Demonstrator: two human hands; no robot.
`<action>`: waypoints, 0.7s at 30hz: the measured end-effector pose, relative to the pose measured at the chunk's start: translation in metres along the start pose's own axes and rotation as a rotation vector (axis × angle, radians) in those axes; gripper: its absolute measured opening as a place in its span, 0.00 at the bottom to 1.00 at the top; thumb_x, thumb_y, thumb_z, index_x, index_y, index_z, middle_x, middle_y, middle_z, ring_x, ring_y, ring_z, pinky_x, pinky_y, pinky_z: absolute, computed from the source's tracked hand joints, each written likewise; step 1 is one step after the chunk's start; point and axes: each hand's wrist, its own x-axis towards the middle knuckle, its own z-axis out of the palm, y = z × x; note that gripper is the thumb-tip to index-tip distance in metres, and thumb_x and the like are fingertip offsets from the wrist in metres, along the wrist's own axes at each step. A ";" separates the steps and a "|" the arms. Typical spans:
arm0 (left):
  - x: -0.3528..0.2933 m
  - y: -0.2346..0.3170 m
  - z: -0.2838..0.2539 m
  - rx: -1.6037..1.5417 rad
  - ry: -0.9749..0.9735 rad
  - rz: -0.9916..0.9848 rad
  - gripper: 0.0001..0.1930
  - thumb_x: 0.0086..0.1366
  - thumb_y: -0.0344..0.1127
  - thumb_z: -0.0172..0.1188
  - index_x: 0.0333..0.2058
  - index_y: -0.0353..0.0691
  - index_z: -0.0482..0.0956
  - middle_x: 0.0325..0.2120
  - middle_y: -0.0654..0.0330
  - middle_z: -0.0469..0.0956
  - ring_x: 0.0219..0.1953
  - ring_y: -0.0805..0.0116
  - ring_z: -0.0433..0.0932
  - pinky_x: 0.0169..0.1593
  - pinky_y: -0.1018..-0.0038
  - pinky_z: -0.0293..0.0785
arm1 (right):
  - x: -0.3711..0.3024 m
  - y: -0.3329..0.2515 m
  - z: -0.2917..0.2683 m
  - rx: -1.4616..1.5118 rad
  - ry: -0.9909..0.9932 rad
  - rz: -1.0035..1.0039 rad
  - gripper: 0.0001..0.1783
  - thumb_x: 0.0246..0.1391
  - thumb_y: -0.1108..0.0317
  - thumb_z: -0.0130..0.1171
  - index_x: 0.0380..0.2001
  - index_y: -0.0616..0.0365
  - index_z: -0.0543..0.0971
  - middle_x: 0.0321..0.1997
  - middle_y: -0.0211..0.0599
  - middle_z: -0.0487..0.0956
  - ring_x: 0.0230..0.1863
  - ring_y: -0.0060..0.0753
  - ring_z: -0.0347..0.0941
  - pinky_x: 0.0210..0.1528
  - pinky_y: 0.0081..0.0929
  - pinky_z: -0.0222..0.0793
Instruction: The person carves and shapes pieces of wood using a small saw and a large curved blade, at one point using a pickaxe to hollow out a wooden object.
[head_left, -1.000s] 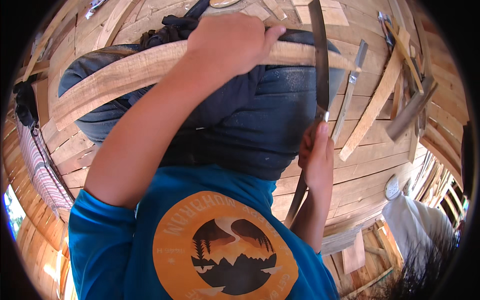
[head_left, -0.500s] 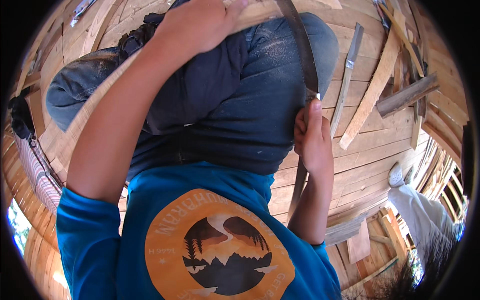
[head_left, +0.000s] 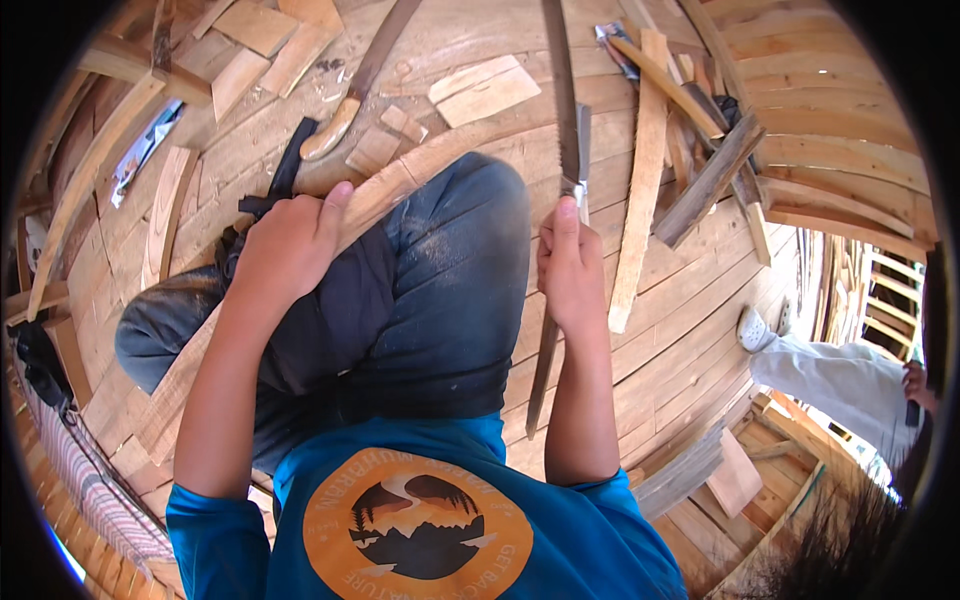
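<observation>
My left hand [head_left: 290,245] grips the edge of a long wooden plank [head_left: 385,190] that slants across my lap, with the thumb along its top. In my right fist [head_left: 572,265] is a long, narrow dark blade [head_left: 562,90], pointing away from me beside my knee. Its left edge looks toothed near the shiny collar just above my thumb. A dark, straight length [head_left: 541,385] runs out below the same fist, seemingly part of the tool; my fingers hide the join. The blade is apart from the plank.
A handsaw [head_left: 340,125] with a wooden handle lies ahead, next to a black angled object [head_left: 290,160] and wood offcuts [head_left: 485,90]. Long boards [head_left: 640,190] and a weathered timber [head_left: 712,180] lie on the right. A person in pale trousers [head_left: 830,375] is at the far right.
My view has shifted, bringing more of the floor ahead into sight. The blade has swung from slanting over my knee to upright beside it. My left hand still holds the plank.
</observation>
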 end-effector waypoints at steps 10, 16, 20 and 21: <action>0.044 0.002 -0.095 0.088 0.173 0.163 0.36 0.69 0.59 0.38 0.23 0.26 0.76 0.25 0.36 0.75 0.33 0.39 0.75 0.42 0.54 0.69 | 0.076 0.132 -0.044 -0.445 0.285 0.115 0.36 0.60 0.41 0.46 0.25 0.72 0.76 0.22 0.58 0.74 0.28 0.52 0.74 0.36 0.43 0.66; 0.093 -0.048 -0.068 0.084 0.209 0.215 0.33 0.69 0.56 0.39 0.23 0.29 0.79 0.24 0.36 0.76 0.32 0.38 0.76 0.42 0.53 0.70 | 0.076 0.182 -0.015 -0.594 0.302 0.115 0.26 0.55 0.49 0.55 0.34 0.68 0.75 0.26 0.63 0.76 0.34 0.66 0.74 0.36 0.49 0.67; 0.124 -0.073 -0.042 0.035 0.204 0.219 0.30 0.69 0.52 0.40 0.27 0.30 0.80 0.25 0.36 0.76 0.34 0.37 0.75 0.42 0.51 0.69 | 0.076 0.186 -0.020 -0.672 0.251 0.198 0.26 0.51 0.52 0.61 0.40 0.68 0.73 0.29 0.63 0.76 0.35 0.65 0.74 0.36 0.50 0.68; 0.130 -0.079 -0.038 0.020 0.218 0.225 0.29 0.69 0.52 0.39 0.28 0.30 0.80 0.26 0.36 0.76 0.34 0.37 0.75 0.42 0.51 0.69 | 0.074 0.180 -0.019 -0.672 0.235 0.213 0.26 0.51 0.53 0.60 0.41 0.67 0.73 0.31 0.61 0.77 0.36 0.63 0.75 0.38 0.50 0.69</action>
